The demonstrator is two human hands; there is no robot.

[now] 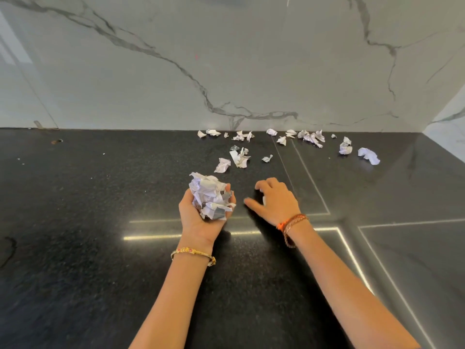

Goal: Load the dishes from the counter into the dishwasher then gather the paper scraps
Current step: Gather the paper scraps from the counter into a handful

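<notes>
My left hand (201, 220) is palm up over the black counter (88, 197), closed around a wad of crumpled paper scraps (210, 195). My right hand (275, 201) rests just to its right, palm down with fingers curled; a small white bit shows under the fingers, and whether it is gripped is unclear. Several loose paper scraps lie farther back: one close scrap (222, 165), a cluster (240, 157), a row along the wall (308, 137), and two larger pieces at the right (369, 155). No dishes or dishwasher are in view.
A marble backsplash (226, 71) rises behind the counter, with a side wall at the far right (450, 127). Bright light reflections streak the glossy counter near my wrists. A small dark mark (57, 141) sits at the back left.
</notes>
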